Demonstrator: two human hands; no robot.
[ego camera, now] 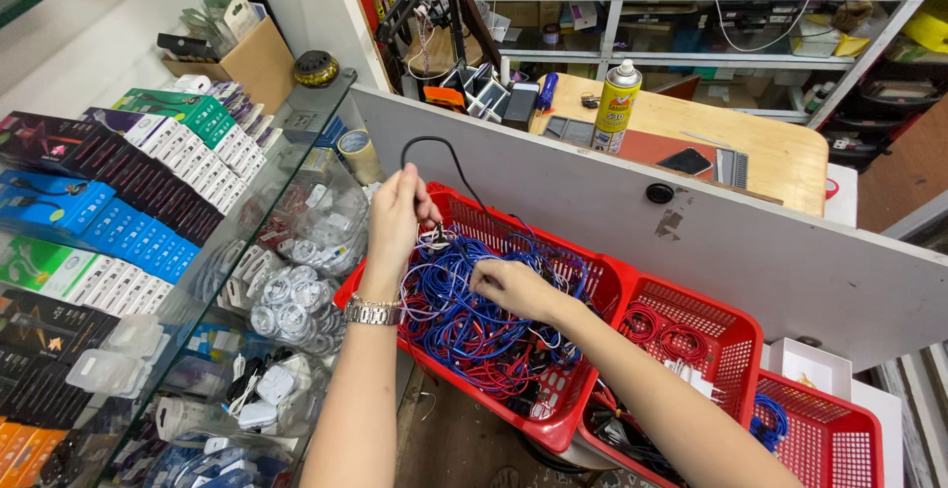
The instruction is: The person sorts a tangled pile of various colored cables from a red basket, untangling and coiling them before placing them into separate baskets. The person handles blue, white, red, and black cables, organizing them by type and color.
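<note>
Black cable (pixel 441 152) — looped above the red basket (pixel 592 281), pinched in the left hand (pixel 397 213). Right hand (pixel 509 285) lies loosely curled on the blue and red cable tangle (pixel 464 325); closure unclear. Best drawn slowly, tangle pinned. Cable's lower end — buried, unseen.

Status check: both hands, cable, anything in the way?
Left hand pinching thin black cable, lifted. Right hand down in tangled blue and red cables inside red plastic basket. Tangle snags the cable.

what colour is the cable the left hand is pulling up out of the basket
Black; the cable loops above the left hand, clearest in the head view.
</note>
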